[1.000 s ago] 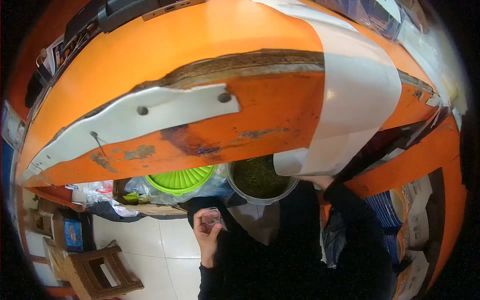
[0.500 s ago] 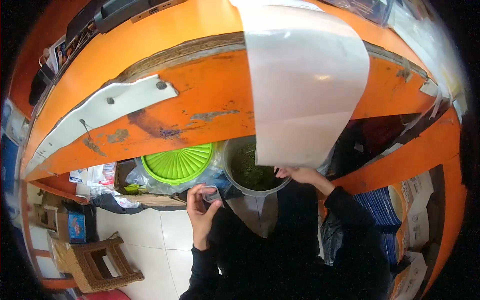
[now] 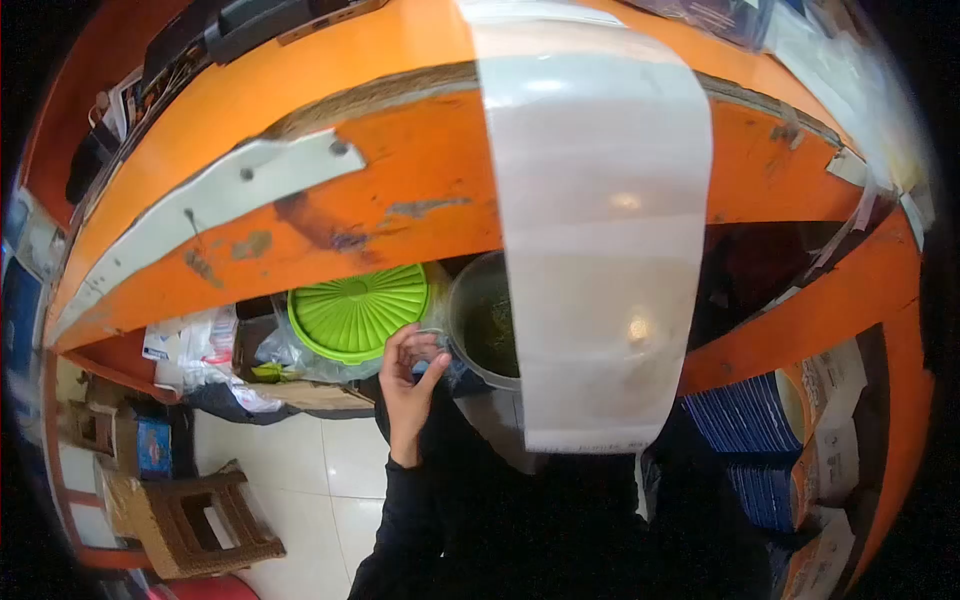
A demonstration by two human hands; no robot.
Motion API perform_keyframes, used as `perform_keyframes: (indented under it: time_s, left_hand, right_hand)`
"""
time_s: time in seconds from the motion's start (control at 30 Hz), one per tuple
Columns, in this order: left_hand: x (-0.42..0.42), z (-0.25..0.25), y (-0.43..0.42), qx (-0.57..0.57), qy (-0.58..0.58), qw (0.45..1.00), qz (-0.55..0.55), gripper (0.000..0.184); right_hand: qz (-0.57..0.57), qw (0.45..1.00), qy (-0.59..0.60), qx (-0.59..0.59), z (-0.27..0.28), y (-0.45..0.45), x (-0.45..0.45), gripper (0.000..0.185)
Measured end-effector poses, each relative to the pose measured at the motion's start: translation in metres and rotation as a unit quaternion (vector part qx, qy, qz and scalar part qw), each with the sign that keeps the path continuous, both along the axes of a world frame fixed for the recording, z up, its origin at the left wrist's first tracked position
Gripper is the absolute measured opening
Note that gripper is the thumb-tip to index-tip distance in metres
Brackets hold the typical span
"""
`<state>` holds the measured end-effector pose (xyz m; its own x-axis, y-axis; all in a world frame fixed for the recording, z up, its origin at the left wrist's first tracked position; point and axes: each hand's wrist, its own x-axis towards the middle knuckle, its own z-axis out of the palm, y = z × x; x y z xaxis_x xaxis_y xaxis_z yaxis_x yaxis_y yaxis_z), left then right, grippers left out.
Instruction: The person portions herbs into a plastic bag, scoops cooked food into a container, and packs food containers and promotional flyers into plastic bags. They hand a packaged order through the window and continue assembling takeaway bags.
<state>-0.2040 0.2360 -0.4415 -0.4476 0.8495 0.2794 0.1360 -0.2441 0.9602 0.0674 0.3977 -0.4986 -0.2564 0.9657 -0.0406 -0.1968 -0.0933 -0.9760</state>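
My left hand (image 3: 408, 385) is closed round a small clear plastic cup (image 3: 426, 347), just left of a round tub (image 3: 483, 335). Dark green, leafy-looking contents (image 3: 497, 325) show inside the tub. A long white sheet (image 3: 600, 260) hangs over the orange table edge and covers the tub's right part. My right hand is hidden behind this sheet. Left of the tub lies a bright green ribbed lid (image 3: 360, 312), close above my left fingertips.
An orange tabletop (image 3: 400, 55) with a worn edge juts out above the tub. Plastic bags (image 3: 205, 350) lie at the left. A woven stool (image 3: 205, 525) stands on the tiled floor (image 3: 300, 460). Stacked blue-edged booklets (image 3: 745, 415) fill the right shelf.
My left hand has moved up with the cup, nearer the tub. The white sheet now hangs lower, and my right hand, seen earlier at the tub's rim, has gone out of sight behind it.
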Motion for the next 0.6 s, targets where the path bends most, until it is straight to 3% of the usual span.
perform_keyframes:
  time_s: [0.1,0.33,0.4,0.43,0.47,0.57,0.6]
  left_hand:
    - [0.013,-0.002,0.004,-0.001,-0.038,0.999,0.013,0.054]
    - [0.024,-0.009,0.045,0.0,0.12,0.992,0.032,0.047]
    - [0.034,-0.017,0.063,-0.003,0.155,0.988,0.025,0.047]
    - [0.041,-0.019,0.07,-0.016,0.167,0.985,0.031,0.047]
    - [0.047,-0.022,0.076,-0.016,0.166,0.985,0.034,0.047]
    - [0.06,-0.034,0.086,-0.014,0.163,0.985,0.055,0.048]
    - [0.062,-0.036,0.087,-0.009,0.159,0.986,0.058,0.048]
  right_hand:
    - [-0.013,1.0,-0.003,0.023,-0.011,0.003,-0.003,0.027]
    - [-0.136,0.989,0.004,0.064,-0.018,-0.012,0.02,0.027]
    - [-0.163,0.971,-0.059,0.162,-0.005,-0.026,0.027,0.027]
    - [-0.167,0.936,-0.153,0.27,0.005,-0.033,0.03,0.026]
    - [-0.187,0.96,-0.022,0.206,0.034,-0.046,0.009,0.014]
    - [-0.128,0.952,-0.013,0.277,0.047,-0.069,-0.005,0.014]
    - [-0.104,0.928,-0.081,0.349,0.043,-0.069,-0.001,0.014]
